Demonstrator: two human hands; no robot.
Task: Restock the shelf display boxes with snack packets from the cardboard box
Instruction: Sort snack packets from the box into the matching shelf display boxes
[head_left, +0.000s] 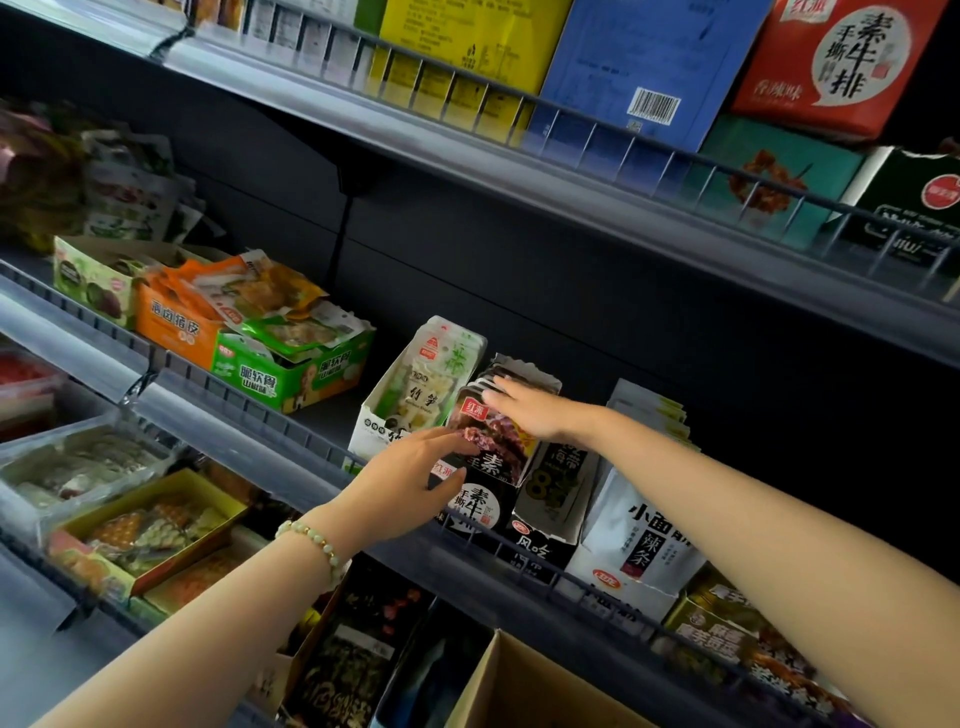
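Note:
A black display box (480, 512) with white characters stands at the front of the middle shelf, filled with dark snack packets (498, 441) that show a red label. My left hand (410, 475) wears a bead bracelet; it holds the box's front left, thumb on the box face and fingers on the front packet. Straight fingers of my right hand (524, 408) press flat on the tops of the packets. The cardboard box (511, 686) stands open at the bottom centre, below the shelf.
A white bamboo-shoot box (400, 410) stands to the left; grey seaweed box (553, 499) and white spicy-strip box (636, 545) to the right. Green (291, 379) and orange (174, 325) boxes lie further left. A wire rail (291, 423) edges the shelf. Upper shelf carries large cartons (649, 67).

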